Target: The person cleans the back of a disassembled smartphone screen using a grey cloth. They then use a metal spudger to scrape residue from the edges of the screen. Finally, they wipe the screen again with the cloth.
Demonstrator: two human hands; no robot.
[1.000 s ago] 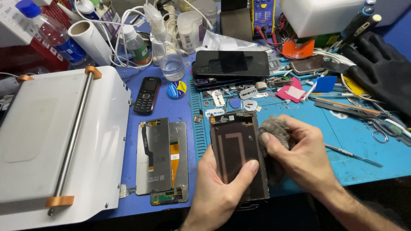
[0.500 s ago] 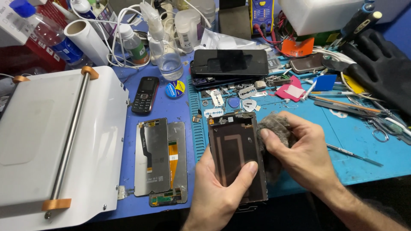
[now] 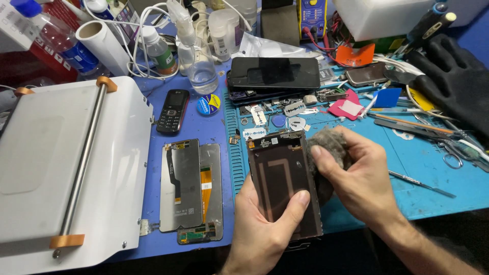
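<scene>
Phone screen panel [image 3: 283,183] held over front edge of blue mat [image 3: 407,178], back side up, tilted slightly. Left hand [image 3: 265,229] clamped on panel from below, thumb pressed on its lower face; remaining fingers hidden behind panel. Grey wad [image 3: 326,145] pinched by right hand [image 3: 356,178] against panel's right edge; wad's lower half concealed by fingers. Panel's bottom corner partly covered by left palm. 2 other display panels [image 3: 191,188] laid flat left of it, near white machine [image 3: 66,173], cut off at frame edge.

Glossy screen panel [image 3: 282,183]; rough grey cloth wad [image 3: 326,145].
</scene>
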